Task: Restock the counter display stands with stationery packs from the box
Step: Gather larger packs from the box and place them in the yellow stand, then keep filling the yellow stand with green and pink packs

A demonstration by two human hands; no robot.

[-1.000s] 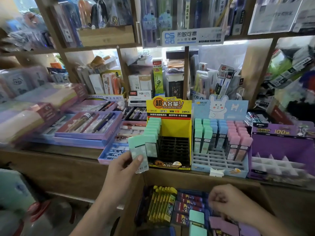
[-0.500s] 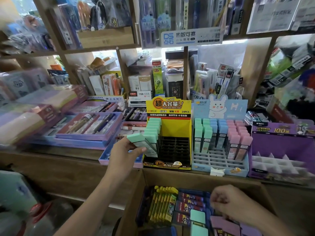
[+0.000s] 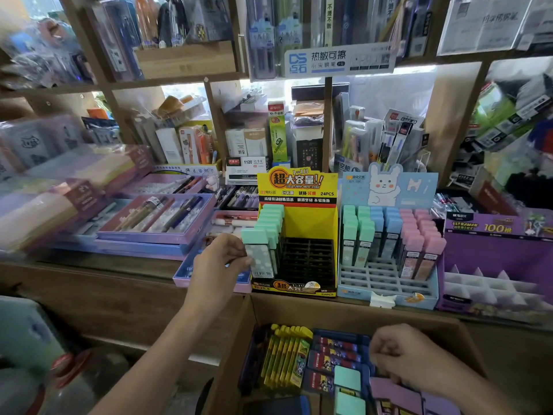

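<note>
The left hand pinches the mint-green plastic pack, tilted a moment ago, now upright in the front-left slot of the yellow cardboard stand; the right hand stays curled in the brown cardboard box, grip unclear

Right hand: fingertips hidden under its own knuckles; whether they hold anything cannot be told. Box: cut off by the picture's lower edge below that hand. Pastel stacks, well left of the left hand: blurred. Print on the mint pack it pinches: illegible.
</note>
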